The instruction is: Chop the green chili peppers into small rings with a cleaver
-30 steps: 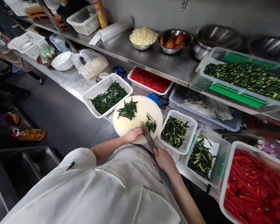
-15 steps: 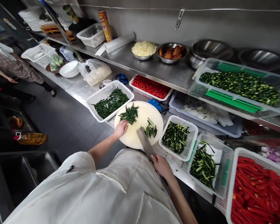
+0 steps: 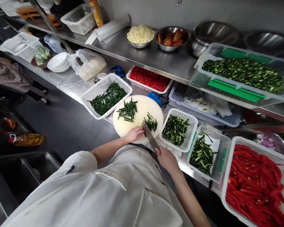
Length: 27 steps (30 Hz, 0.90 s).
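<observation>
A round white cutting board lies in front of me. My right hand grips a cleaver by its handle, the blade resting over the board's near right part. Against the blade's left side, my left hand is closed, fingertips pressed on a green chili, of which only a small dark bit shows. Whole thin green chilies form a pile on the board's left. Right of the blade is a smaller heap of cut green chilies.
A white basket of whole green chilies touches the board's far left. To the right stand a basket of cut chilies, a clear tub and a basket of red chilies. A steel shelf overhangs the back. Someone stands far left.
My left hand has left the whole-chili pile and moved right and nearer to me, to the blade. My right hand still holds the cleaver. The view has shifted slightly.
</observation>
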Each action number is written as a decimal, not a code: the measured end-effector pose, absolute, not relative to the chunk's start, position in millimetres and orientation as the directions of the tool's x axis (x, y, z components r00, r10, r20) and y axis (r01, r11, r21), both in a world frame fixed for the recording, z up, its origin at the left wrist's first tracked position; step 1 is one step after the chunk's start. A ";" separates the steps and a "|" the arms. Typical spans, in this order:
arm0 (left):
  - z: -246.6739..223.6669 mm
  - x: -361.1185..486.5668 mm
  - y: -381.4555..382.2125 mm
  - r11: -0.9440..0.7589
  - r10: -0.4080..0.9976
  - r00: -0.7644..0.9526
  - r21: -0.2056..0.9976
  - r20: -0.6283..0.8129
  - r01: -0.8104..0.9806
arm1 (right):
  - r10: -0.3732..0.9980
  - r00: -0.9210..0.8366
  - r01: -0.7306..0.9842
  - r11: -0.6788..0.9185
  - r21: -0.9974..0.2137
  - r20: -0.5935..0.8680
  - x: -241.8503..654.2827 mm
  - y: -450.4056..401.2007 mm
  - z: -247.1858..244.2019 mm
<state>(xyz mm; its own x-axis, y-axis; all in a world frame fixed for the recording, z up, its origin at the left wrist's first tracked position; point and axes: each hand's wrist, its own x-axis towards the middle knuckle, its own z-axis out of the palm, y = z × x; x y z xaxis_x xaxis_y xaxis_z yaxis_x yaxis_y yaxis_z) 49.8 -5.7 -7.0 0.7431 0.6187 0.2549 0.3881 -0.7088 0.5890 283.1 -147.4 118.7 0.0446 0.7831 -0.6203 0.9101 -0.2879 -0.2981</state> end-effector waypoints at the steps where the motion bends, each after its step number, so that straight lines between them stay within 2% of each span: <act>1: -7.0 49.8 -4.7 -0.707 0.622 0.739 0.591 0.258 0.389 | 0.785 0.050 0.902 -0.301 -0.309 -0.617 279.0 -143.4 115.3; 9: 5.4 27.2 13.4 -0.699 0.636 0.730 0.586 0.249 0.410 | 0.850 0.063 0.832 -0.334 -0.443 -0.524 258.1 -96.7 88.7; 12: 7.7 18.2 16.2 -0.654 0.715 0.648 0.578 0.262 0.488 | 0.848 0.061 0.844 -0.326 -0.427 -0.526 266.2 -105.8 89.1; 17: -4.0 36.2 7.3 -0.692 0.643 0.726 0.592 0.246 0.413 | 0.803 0.055 0.891 -0.308 -0.334 -0.594 264.8 -120.3 99.4; 21: -9.2 49.4 7.5 -0.672 0.660 0.711 0.612 0.242 0.416 | 0.798 0.089 0.890 -0.332 -0.312 -0.596 252.6 -102.2 100.6; 27: 1.1 44.7 25.4 -0.712 0.589 0.767 0.612 0.254 0.344 | 0.816 0.081 0.793 -0.400 -0.459 -0.572 257.1 -58.6 87.8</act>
<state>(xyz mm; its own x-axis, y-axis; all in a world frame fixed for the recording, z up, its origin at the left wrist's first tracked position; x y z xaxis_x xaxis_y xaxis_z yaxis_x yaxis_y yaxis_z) 44.7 25.4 1.1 0.7670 0.5893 0.2539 0.3443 -0.7119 0.6122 257.1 -58.6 87.8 0.0815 0.8165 -0.5716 0.7934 -0.4002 -0.4586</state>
